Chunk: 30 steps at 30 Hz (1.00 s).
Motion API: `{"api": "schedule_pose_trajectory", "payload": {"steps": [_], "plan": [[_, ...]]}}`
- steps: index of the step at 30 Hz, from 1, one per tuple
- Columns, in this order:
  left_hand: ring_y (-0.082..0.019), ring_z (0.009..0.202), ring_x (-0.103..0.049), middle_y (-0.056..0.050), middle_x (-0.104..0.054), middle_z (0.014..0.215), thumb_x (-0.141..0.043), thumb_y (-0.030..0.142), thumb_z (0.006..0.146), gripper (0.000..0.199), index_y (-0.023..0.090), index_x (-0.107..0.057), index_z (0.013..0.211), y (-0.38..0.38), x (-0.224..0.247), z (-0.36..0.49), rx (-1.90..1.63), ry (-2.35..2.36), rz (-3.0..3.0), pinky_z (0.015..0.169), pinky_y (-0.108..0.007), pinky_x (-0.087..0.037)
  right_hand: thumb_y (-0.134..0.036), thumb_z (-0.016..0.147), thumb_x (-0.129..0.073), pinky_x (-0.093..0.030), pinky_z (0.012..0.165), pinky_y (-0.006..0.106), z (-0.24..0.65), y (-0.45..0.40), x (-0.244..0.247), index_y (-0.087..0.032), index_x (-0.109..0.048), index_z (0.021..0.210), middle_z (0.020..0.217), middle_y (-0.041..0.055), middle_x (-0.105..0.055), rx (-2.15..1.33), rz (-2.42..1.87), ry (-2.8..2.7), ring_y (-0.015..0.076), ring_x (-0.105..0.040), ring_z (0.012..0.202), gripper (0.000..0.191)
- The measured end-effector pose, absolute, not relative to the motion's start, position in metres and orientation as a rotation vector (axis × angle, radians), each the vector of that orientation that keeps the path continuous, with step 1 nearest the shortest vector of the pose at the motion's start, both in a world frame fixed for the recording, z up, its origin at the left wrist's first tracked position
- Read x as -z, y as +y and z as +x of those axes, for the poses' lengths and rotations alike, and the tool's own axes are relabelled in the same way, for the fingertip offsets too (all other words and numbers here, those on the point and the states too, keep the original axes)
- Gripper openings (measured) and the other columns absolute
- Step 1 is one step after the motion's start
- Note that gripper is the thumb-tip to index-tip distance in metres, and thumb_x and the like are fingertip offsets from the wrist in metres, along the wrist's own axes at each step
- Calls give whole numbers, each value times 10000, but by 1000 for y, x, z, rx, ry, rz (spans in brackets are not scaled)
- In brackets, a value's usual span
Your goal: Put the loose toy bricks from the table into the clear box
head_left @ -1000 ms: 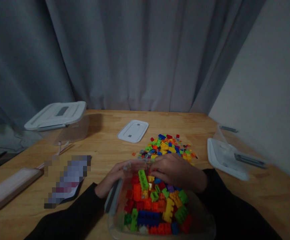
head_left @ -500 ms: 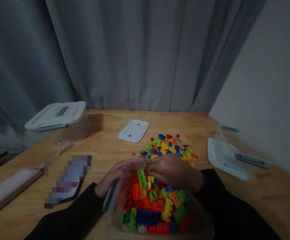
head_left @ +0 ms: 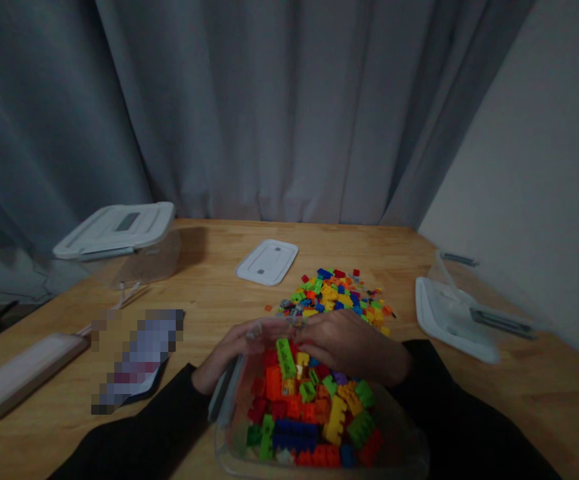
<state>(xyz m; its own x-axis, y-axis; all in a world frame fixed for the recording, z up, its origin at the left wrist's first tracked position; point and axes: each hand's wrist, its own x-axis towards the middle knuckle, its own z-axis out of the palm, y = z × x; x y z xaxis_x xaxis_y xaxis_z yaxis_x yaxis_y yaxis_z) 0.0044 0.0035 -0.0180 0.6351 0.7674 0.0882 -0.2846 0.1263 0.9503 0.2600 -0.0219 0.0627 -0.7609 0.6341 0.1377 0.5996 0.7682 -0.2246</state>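
Note:
A clear plastic box (head_left: pixel 394 460) at the near edge holds many coloured building bricks (head_left: pixel 294 435). My left hand (head_left: pixel 234 347) lies against the box's far left corner, its fingers bent around the far wall. Over the far right part of the box is my right hand (head_left: pixel 346 341), with curled fingers at the far rim; its fingertips are partly hidden, and whether they pinch a brick cannot be made out. Just beyond both hands, a heap of smaller bricks (head_left: pixel 332 293) is spread on the wooden table (head_left: pixel 214 267).
A white lid (head_left: pixel 268 262) lies behind the heap. At the left are a lidded clear box (head_left: pixel 156 257), a pale case (head_left: pixel 24 377) and a pixelated phone-like object (head_left: pixel 142 360). Another clear box (head_left: pixel 462 283) rests on a white lid (head_left: pixel 424 307) at the right.
The whole view has shifted very slightly. Both hands stay at the far rim of the box, and the bricks lie as before.

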Motion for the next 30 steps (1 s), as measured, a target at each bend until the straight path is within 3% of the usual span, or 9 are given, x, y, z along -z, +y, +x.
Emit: {"api": "schedule_pose_trajectory", "payload": {"steps": [5, 8, 11, 13, 15, 20, 23, 26, 30], "plan": [[-362, 1337, -583, -142, -695, 1373, -576, 156, 773, 555, 177, -702, 1313, 2, 15, 5, -787, 467, 1237, 1193, -536, -320, -294, 1022, -524, -497, 924, 347, 274, -19, -79, -202, -741, 1155, 1096, 77, -765, -266, -1041, -2515, 204, -682, 1050, 271], [-366, 1341, -581, -165, -692, 1371, -578, 187, 805, 540, 161, -687, 1334, 2, 16, 6, -771, 426, 1212, 1190, -537, -326, -387, 985, -592, -481, 1023, 417, 300, -16, -84, -202, -734, 1191, 1216, 106, -723, -317, -1202, -2285, 243, -644, 1161, 311], [-376, 1345, -578, -174, -683, 1380, -584, 229, 835, 520, 151, -682, 1339, 2, 17, 8, -785, 408, 1192, 1190, -542, -332, -532, 894, -692, -427, 1127, 501, 333, -18, -76, -257, -617, 1395, 1448, 109, -606, -596, -1362, -2166, 294, -555, 1333, 577], [-373, 1354, -572, -166, -680, 1388, -586, 226, 835, 520, 158, -682, 1341, 0, 18, 10, -794, 394, 1167, 1195, -542, -328, -560, 864, -717, -439, 1132, 511, 351, -25, -63, -281, -555, 1462, 1482, 101, -588, -857, -1420, -2136, 305, -560, 1345, 680], [-363, 1364, -565, -156, -681, 1390, -583, 199, 819, 531, 168, -684, 1339, -4, 17, 13, -802, 385, 1136, 1199, -536, -325, -549, 883, -702, -474, 1111, 505, 364, -36, -47, -288, -518, 1492, 1456, 94, -618, -1059, -1405, -2078, 299, -599, 1312, 687], [-371, 1359, -568, -179, -666, 1403, -541, 188, 851, 541, 149, -647, 1380, -18, 11, 25, -837, 398, 1115, 1203, -564, -305, -516, 937, -642, -364, 1209, 541, 370, -68, -12, -301, -494, 1513, 1556, 76, -529, -1074, -1352, -1770, 295, -460, 1458, 632], [-382, 1386, -537, -166, -656, 1421, -549, 232, 884, 524, 166, -630, 1397, -25, 10, 30, -826, 407, 1137, 1206, -590, -292, -524, 928, -632, -356, 1214, 557, 368, -81, -6, -308, -562, 1471, 1547, 52, -541, -1098, -1343, -1623, 322, -420, 1483, 588], [-376, 1397, -517, -116, -644, 1447, -585, 276, 908, 475, 212, -648, 1374, -28, 8, 30, -809, 533, 1246, 1207, -567, -306, -543, 940, -554, -395, 1192, 555, 366, -89, -5, -315, -679, 1363, 1434, 48, -649, -1049, -1337, -1626, 351, -506, 1415, 496], [-345, 1407, -478, -48, -615, 1479, -696, 337, 889, 479, 299, -645, 1363, -20, -7, 23, -878, 798, 1656, 1201, -496, -317, -514, 969, -406, -468, 1131, 561, 364, -94, -1, -333, -674, 1368, 1348, 51, -707, -928, -1359, -1675, 347, -604, 1316, 514]]}}
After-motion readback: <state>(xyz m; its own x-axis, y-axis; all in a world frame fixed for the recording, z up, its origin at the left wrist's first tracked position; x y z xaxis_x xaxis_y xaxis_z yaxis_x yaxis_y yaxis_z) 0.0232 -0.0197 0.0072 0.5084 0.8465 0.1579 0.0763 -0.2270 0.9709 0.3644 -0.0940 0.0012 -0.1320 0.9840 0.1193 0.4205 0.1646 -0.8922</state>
